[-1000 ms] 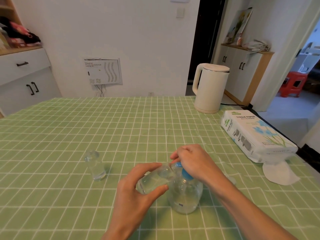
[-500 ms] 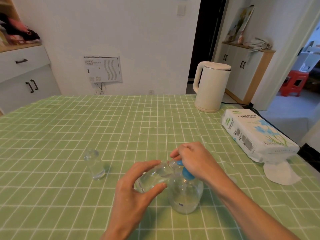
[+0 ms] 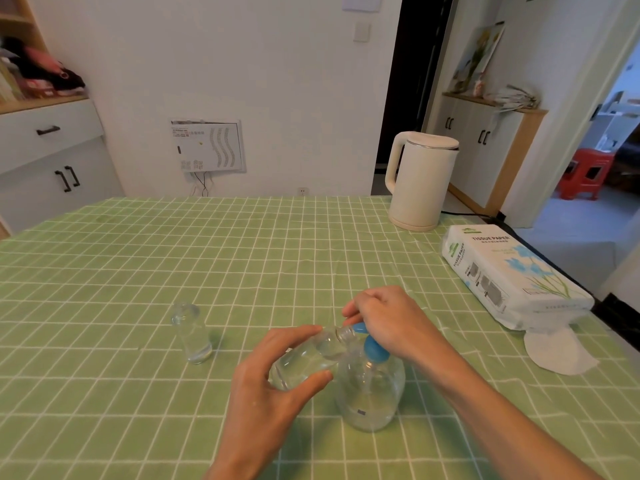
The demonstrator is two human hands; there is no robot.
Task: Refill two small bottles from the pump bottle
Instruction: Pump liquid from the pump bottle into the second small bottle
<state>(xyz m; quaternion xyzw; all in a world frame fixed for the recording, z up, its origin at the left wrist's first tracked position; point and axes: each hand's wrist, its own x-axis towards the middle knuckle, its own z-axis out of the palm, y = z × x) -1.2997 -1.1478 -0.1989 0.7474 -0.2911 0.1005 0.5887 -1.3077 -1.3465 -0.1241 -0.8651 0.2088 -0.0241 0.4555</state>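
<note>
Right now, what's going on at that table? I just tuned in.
A person is filling a small bottle from the pump bottle. The left hand grips the small bottle, tilted, with its mouth up against the spout of the blue pump head. The right hand is curled over the pump head. The pump bottle stands on the green checked tablecloth. A second small bottle stands upright further left, with no hand on it.

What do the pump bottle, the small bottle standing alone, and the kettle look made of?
Pump bottle: clear glossy plastic, probably; the cloth's checks show through, pump head opaque blue. Small standing bottle: clear; glass or hard plastic, cannot tell. Kettle: matte cream shell, likely plastic, with a shiny metal-looking rim.
</note>
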